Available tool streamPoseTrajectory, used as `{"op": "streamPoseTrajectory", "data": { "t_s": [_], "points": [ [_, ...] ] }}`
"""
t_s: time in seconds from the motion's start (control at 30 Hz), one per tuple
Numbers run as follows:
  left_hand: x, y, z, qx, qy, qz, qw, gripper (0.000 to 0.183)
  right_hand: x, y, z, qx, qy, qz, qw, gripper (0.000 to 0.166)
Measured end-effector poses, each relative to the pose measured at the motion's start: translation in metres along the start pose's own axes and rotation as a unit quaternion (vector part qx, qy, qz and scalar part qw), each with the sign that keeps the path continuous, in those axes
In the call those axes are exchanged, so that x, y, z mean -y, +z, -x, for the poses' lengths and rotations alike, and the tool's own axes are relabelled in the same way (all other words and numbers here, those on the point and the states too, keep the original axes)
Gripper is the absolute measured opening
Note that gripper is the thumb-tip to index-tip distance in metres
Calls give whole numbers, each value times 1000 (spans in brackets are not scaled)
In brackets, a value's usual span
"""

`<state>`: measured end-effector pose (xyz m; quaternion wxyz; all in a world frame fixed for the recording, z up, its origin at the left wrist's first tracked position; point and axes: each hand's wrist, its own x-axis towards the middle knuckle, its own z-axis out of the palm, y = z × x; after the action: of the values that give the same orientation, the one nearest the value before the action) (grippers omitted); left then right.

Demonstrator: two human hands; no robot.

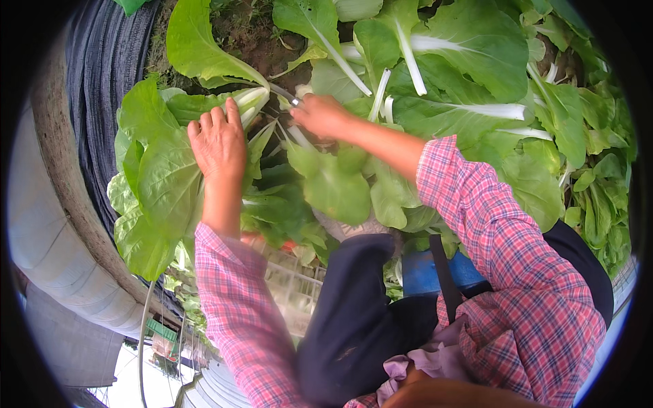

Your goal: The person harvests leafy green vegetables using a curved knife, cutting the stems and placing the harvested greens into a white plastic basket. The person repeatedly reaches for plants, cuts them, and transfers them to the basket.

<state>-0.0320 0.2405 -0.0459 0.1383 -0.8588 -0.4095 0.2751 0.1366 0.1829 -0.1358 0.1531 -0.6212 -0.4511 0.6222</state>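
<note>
My left hand (219,143) grips a leafy green vegetable head (254,102) by its pale stalks. Its broad leaves (168,183) spread to the left of the hand and below it, and the stalk base points right. In my right hand (324,117) is a knife (284,94) with a curved metal blade, its handle mostly hidden by the fingers. The blade reaches left to the base of the head; whether it touches cannot be told. Loose leaves with white stalks (410,66) lie to the right of my right hand.
Bare soil (250,38) shows beyond my hands. Black netting (109,102) runs along the left edge of the bed. Near my legs are a white plastic crate (291,285) and a blue object (438,270). More leafy plants (604,199) stand at the right.
</note>
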Motion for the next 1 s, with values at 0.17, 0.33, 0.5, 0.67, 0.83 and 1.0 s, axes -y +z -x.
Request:
{"op": "streamPoseTrajectory", "data": {
  "t_s": [0.17, 0.33, 0.5, 0.67, 0.83, 1.0],
  "points": [
    [-13, -56, 19, -129, 25, 81, 988, 42, -6, -58, 40, -93, -91, -207, 970, 42],
    [-28, -107, 51, -180, 39, 157, 970, 44, 40, -85, 88, -18, -99, -377, 921, 41],
    [-27, -155, 87, -123, 42, 449, 884, 55, 55, -114, 121, 10, -110, -378, 919, 28],
    [-8, -134, 100, 136, -89, 915, 369, 50, 49, -135, 112, -61, -253, -70, 963, 32],
    [-20, -75, 86, 171, -109, 925, 321, 41, 89, -107, 121, 49, -167, -252, 952, 49],
    [-23, -60, 85, 234, -98, 923, 288, 39, 88, -88, 96, 51, -149, -267, 951, 44]
  ]
}}
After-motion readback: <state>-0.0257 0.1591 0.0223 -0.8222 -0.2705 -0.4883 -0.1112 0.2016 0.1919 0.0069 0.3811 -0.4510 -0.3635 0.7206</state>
